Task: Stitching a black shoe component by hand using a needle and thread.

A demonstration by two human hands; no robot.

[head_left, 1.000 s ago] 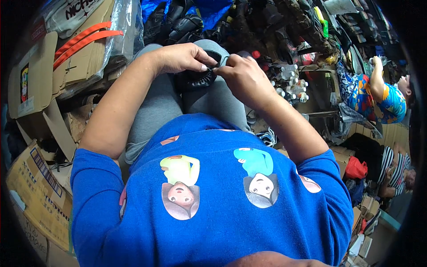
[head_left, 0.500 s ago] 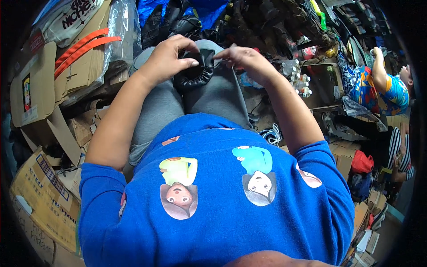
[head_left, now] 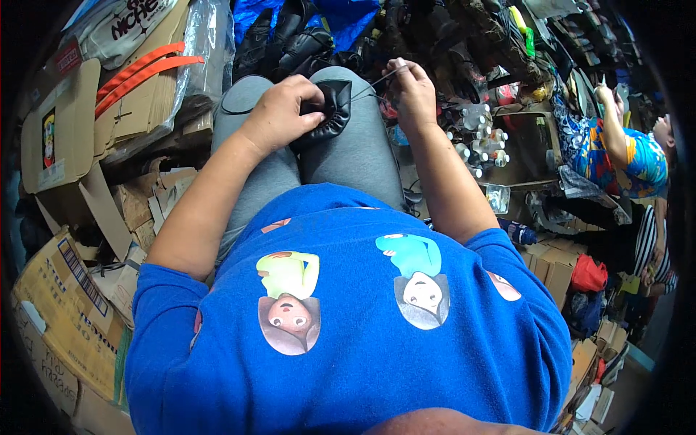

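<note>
On my lap lies a gathered black leather piece [head_left: 336, 116] with a puckered edge, perhaps a shoe upper; its full shape is partly hidden. My left hand [head_left: 284, 109] pinches its left side between thumb and fingers. From its upper right corner a thin dark thread [head_left: 373, 88] runs taut to my right hand [head_left: 415, 94], which is raised off to the right with fingers closed on it. Whether a needle is in those fingers is too small to tell. My grey trousers [head_left: 348, 159] lie under the leather piece.
Black shoes [head_left: 304, 47] are heaped beyond my knees on a blue sheet [head_left: 355, 18]. Cardboard boxes [head_left: 72, 130] and orange strips [head_left: 148, 76] crowd the left. Small bottles [head_left: 482, 138] stand at right, near another person in a colourful shirt [head_left: 638, 159].
My right hand has moved up and right, away from the leather piece, drawing the thread out straight. My left hand has shifted slightly right and down, still gripping the piece.
</note>
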